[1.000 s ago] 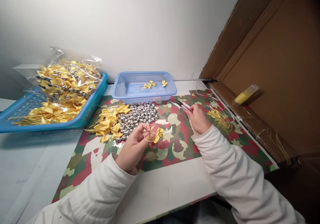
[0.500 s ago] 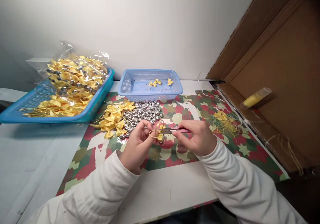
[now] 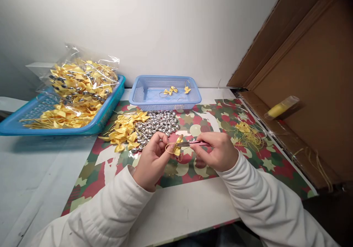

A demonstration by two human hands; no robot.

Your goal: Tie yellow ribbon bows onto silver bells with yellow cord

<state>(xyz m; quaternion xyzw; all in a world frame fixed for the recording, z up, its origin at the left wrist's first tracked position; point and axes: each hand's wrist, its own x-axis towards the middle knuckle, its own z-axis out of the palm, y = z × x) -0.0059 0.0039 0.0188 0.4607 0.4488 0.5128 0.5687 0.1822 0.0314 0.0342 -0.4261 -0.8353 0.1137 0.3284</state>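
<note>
Between thumb and fingers, my left hand [image 3: 154, 158] pinches a yellow ribbon bow [image 3: 178, 150] with a loop of thin yellow cord. Pink-handled tweezers [image 3: 197, 143] are gripped in my right hand [image 3: 216, 150], their metal tips touching the bow from the right. Whether the tips pinch the cord or the ribbon is too small to tell. Just behind my left hand lies a spread of silver bells [image 3: 160, 124]. Left of them is a heap of yellow ribbon bows [image 3: 124, 129] with long ties.
A pale blue basket [image 3: 165, 106] at the back holds several finished-looking bows. At left, a blue basket [image 3: 82, 131] carries a clear bag [image 3: 85, 79] of bows with bells. Yellow cord scraps [image 3: 248, 135] lie at right, near a cardboard wall [image 3: 311, 67] with a yellow-filled tube [image 3: 282, 108].
The tweezers' tips have come together at the bow, where they were spread apart before. The bow has turned slightly; both hands stay in nearly the same place.
</note>
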